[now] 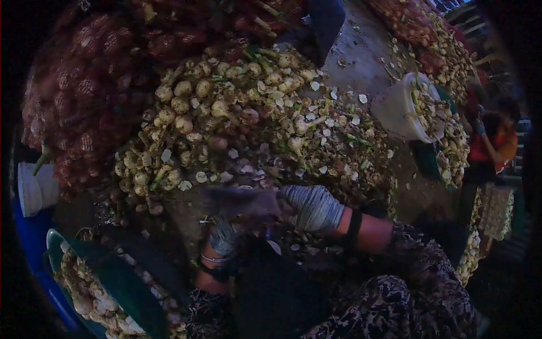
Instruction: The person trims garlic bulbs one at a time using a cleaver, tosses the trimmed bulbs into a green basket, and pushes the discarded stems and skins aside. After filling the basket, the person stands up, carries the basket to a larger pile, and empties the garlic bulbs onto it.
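My right hand (313, 207), in a pale knitted glove with a dark front part, reaches across from the right. Its fingers are smeared by motion. Below its fingers is my left hand (224, 237), also gloved, with a bracelet and dark band at the wrist. Its fingers are dark and blurred, so whatever lies between the hands cannot be made out. Just beyond them spreads a heap of pale, dirty bulbs (183, 107) with cut stalks, like onions or garlic. Loose skins and white cut slices (310, 116) are scattered over its right side.
Red mesh sacks of bulbs (84, 107) stand at left, above a white bucket (39, 189). A green container (107, 271) of bulbs sits at lower left. At right, a white bucket (401, 110) lies tipped with trimmings. Farther right is another person (499, 147).
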Motion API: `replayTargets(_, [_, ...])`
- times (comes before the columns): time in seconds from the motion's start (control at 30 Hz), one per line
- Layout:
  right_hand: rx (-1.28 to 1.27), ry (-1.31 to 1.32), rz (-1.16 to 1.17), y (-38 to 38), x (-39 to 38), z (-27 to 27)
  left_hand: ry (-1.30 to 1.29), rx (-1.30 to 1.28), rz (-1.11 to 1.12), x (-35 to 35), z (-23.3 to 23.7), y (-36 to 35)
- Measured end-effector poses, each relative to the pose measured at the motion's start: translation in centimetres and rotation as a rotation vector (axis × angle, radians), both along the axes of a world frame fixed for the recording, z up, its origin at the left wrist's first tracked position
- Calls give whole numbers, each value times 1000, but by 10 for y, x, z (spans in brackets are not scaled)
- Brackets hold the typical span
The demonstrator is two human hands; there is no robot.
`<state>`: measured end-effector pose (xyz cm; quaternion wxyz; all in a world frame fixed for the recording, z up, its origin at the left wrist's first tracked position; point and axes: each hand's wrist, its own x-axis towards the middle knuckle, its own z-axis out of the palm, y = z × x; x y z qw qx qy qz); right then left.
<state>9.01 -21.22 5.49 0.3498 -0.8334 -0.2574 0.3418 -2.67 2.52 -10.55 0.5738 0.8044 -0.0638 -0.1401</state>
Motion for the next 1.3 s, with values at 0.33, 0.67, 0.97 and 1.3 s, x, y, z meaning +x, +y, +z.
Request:
replayTargets(0.33, [-205, -196, 344, -2, -3, 19, 232, -287, -35, 9, 35, -23])
replayTargets(0.67, [-250, -135, 263, -15, -2, -6, 274, -370, -131, 5, 46, -38])
replayTargets(0.97, [-337, -188, 120, -35, 2, -69, 329, -587, 137, -10, 102, -14])
replayTargets(1.3, [-249, -334, -282, -82, 6, -87, -536, -1628, 183, -45, 279, 85])
